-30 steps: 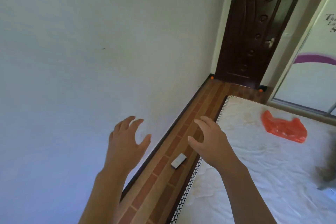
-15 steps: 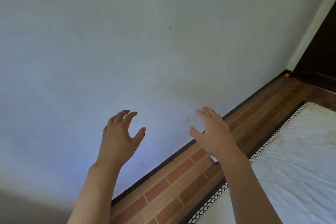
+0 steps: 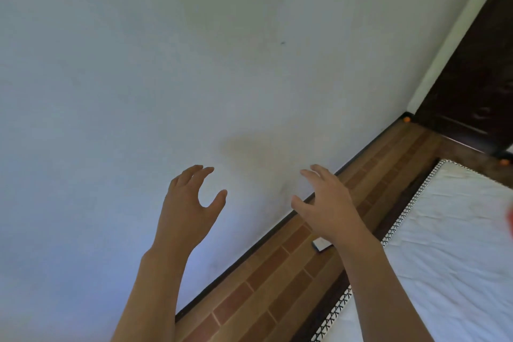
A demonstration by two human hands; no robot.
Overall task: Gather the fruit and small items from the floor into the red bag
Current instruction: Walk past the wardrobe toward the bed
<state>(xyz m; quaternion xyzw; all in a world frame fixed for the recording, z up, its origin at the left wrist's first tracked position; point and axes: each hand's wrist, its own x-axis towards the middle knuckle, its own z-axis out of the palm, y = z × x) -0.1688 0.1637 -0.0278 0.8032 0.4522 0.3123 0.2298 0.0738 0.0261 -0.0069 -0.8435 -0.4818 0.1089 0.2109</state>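
Note:
My left hand [image 3: 188, 203] is raised in front of the white wall, fingers spread and curled, holding nothing. My right hand [image 3: 327, 205] hovers over the floor strip, also empty with fingers apart. A small grey-white box [image 3: 320, 244] lies on the brick-pattern floor, partly hidden under my right wrist. One small orange fruit [image 3: 406, 119] sits in the far corner by the door. Another orange fruit [image 3: 504, 162] lies beside the mattress corner. A sliver of the red bag [image 3: 510, 216] shows at the right edge, on the mattress.
A white mattress [image 3: 455, 244] with a patterned border fills the lower right. The narrow brick-pattern floor strip [image 3: 266, 286] runs between it and the white wall [image 3: 194, 64]. A dark wooden door [image 3: 477, 78] stands at the far end.
The view swung left toward the wall, then partly back right. The door, second orange fruit and box came back into sight. Both hands stay raised and empty.

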